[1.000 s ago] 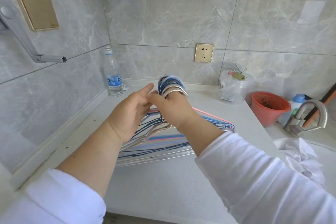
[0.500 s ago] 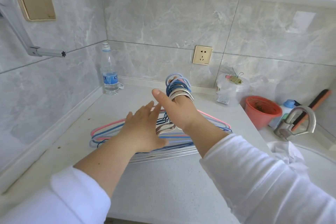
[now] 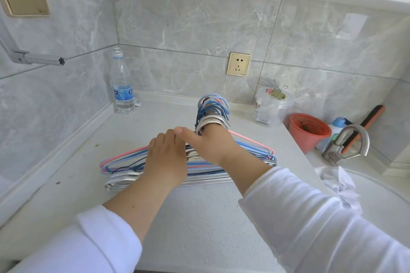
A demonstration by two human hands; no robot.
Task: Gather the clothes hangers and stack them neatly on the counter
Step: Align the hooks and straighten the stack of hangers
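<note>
Right fingers [image 3: 200,134]: hidden in the hook bundle, clenched round the hanger necks, thumb out.
Left fingers [image 3: 165,139]: flat, released, pressed on the hangers [image 3: 124,163].
Change: left hand [image 3: 165,159] had dropped from beside the right hand [image 3: 213,144] onto the pile; stack looked squared, task likely near done.
Hangers: one flat stack on the surface [image 3: 199,217], hooks [image 3: 211,108] toward the wall.
Room: grey tile corner, water bottle [image 3: 122,86], socket [image 3: 239,64], red bowl [image 3: 309,131], tap [image 3: 346,144].

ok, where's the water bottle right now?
Head view, far left: the water bottle stands upright in the counter corner against the wall, beyond the hangers.
</note>
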